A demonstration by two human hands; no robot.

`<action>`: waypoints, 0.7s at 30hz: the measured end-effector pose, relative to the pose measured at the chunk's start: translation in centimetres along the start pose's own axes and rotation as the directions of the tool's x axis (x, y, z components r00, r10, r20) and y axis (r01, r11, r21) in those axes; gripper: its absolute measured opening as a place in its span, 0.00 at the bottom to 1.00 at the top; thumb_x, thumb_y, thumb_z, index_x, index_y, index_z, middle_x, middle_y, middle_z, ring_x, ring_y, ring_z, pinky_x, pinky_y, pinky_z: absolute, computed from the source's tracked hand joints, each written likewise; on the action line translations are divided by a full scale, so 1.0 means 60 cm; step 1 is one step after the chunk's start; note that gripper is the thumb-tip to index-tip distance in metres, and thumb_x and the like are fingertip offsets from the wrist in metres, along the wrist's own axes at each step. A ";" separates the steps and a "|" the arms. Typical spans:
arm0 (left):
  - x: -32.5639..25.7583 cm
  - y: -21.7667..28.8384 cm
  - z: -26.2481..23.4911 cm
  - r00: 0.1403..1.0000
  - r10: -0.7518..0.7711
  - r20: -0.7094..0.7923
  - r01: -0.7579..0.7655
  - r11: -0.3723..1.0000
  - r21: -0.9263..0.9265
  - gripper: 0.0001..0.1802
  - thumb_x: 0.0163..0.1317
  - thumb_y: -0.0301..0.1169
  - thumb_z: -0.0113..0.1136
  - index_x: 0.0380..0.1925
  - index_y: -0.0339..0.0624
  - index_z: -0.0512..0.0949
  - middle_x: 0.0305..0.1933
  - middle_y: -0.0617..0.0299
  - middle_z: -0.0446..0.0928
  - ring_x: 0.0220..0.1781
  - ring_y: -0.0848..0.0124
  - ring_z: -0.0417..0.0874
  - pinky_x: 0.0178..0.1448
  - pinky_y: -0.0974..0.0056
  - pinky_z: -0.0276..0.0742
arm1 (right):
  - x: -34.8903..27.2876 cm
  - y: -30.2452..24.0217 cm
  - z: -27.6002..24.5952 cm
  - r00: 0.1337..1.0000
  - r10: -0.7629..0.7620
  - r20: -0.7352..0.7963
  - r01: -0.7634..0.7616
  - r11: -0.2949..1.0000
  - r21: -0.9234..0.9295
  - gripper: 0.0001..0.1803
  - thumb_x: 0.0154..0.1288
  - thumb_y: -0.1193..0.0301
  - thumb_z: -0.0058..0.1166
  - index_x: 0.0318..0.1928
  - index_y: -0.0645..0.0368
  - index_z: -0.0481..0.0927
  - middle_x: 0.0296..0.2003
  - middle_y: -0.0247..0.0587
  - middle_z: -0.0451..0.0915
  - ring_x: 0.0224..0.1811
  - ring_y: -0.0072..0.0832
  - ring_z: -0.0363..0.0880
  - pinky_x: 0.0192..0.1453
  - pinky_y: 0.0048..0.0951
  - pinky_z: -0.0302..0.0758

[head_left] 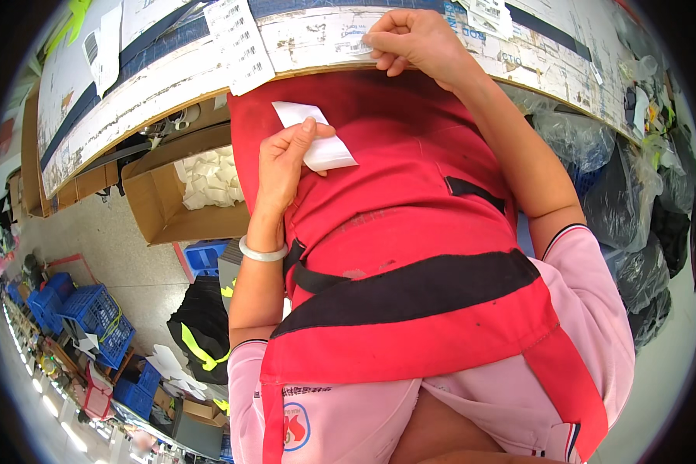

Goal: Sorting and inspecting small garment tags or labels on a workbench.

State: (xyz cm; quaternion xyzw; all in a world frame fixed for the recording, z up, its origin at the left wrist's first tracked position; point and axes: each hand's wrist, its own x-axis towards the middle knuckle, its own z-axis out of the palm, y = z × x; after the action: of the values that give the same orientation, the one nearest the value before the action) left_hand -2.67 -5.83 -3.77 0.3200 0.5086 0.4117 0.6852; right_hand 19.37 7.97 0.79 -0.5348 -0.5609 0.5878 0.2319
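Strip (332, 152), white, lies in the left hand (282, 158), gripped between thumb and fingers in front of the red apron (379, 178), just short of the table's near edge. Its facing side looks blank; whether it carries labels on the other side cannot be told. The right hand (429, 48) is at that edge, thumb and fingertips bent toward each other; something pale is near the tips, too small to tell whether it is pinched. Judging by what lies about, the work seems partway through: many small white pieces (211, 179) fill part of an open carton (156, 203) below, while a printed sheet (241, 42) lies on the table beyond the left hand, seemingly yet to be used. How much remains cannot be counted. The table (305, 48) is white, scuffed and chipped, with a dark band across it and more papers (489, 15) toward the far side. Around it, clear and dark bags (622, 189) crowd the right, and blue crates (100, 315) and a black bundle (201, 317) stand on the grey floor (143, 271) at left.
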 end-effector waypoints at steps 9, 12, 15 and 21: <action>0.001 0.000 0.000 1.000 0.002 -0.004 -0.002 1.000 -0.008 0.20 0.69 0.41 0.51 0.36 0.33 0.82 0.28 0.59 0.80 0.25 0.76 0.78 0.26 0.73 0.73 | -0.006 -0.028 0.006 1.000 0.007 0.019 -0.007 1.000 0.003 0.08 0.61 0.73 0.55 0.32 0.67 0.77 0.23 0.38 0.79 0.20 0.21 0.77 0.23 0.19 0.75; 0.005 0.000 0.000 1.000 -0.002 0.001 0.002 1.000 0.008 0.20 0.69 0.40 0.51 0.36 0.32 0.82 0.28 0.59 0.80 0.24 0.76 0.78 0.26 0.73 0.73 | 0.000 -0.018 0.001 0.999 -0.017 0.027 0.019 0.997 -0.079 0.10 0.62 0.69 0.57 0.33 0.65 0.78 0.24 0.36 0.79 0.23 0.19 0.77 0.25 0.19 0.76; 0.007 0.001 0.006 1.000 0.007 0.018 -0.006 1.000 -0.023 0.18 0.69 0.38 0.51 0.36 0.32 0.82 0.29 0.58 0.80 0.24 0.75 0.78 0.26 0.73 0.73 | -0.009 -0.012 -0.007 0.998 -0.066 0.018 0.067 0.996 -0.063 0.11 0.63 0.66 0.58 0.34 0.62 0.79 0.25 0.33 0.79 0.25 0.17 0.77 0.27 0.17 0.76; -0.005 -0.004 -0.004 1.000 -0.023 -0.022 0.022 1.000 -0.018 0.14 0.67 0.32 0.53 0.38 0.31 0.81 0.30 0.58 0.81 0.25 0.75 0.78 0.25 0.73 0.73 | -0.037 0.003 -0.082 0.959 -0.199 -0.203 0.211 0.977 0.037 0.12 0.65 0.65 0.56 0.39 0.62 0.80 0.26 0.32 0.79 0.25 0.16 0.76 0.29 0.17 0.73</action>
State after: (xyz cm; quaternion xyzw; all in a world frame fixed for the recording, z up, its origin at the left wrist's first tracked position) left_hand -2.89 -6.18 -3.89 0.3036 0.5159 0.4120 0.6869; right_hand 24.50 8.00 2.41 -0.5228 -0.5700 0.5204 0.3619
